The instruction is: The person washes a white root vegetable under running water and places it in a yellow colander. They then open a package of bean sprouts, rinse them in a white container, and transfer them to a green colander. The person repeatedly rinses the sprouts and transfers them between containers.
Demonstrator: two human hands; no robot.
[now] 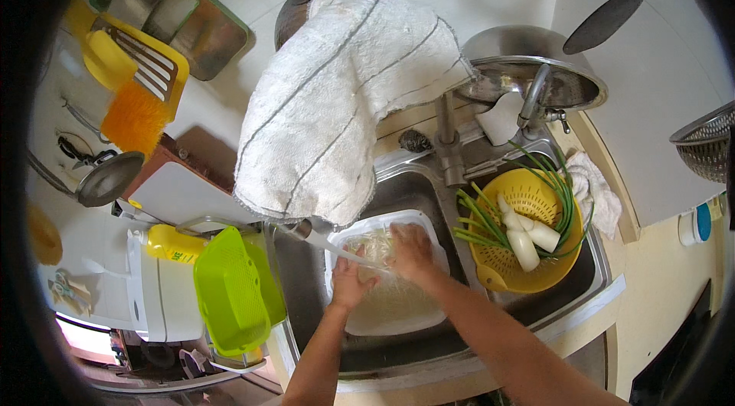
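A white plastic basin [396,327] of cloudy water sits in the left bowl of a steel double sink [307,314]. Inside it, my left hand [351,285] has its fingers spread at the water's left side. My right hand [410,248], blurred, dips in opposite, its fingertips partly hidden by splashing; whether it holds anything is unclear. A stream of water [344,251] runs from a metal spout [300,228] towards the space between my hands. In the right bowl stands a yellow colander [488,277] with green onions [565,216] and peeled white radish pieces [521,245].
A white striped towel [321,119] hangs over the spout's upper part. Left of the sink are a lime-green basket [229,297] and a yellow detergent bottle [175,242]. Behind stand a second faucet [448,142], a scouring pad [414,141] and a steel bowl [522,44]. A skimmer [606,18] hangs upper right.
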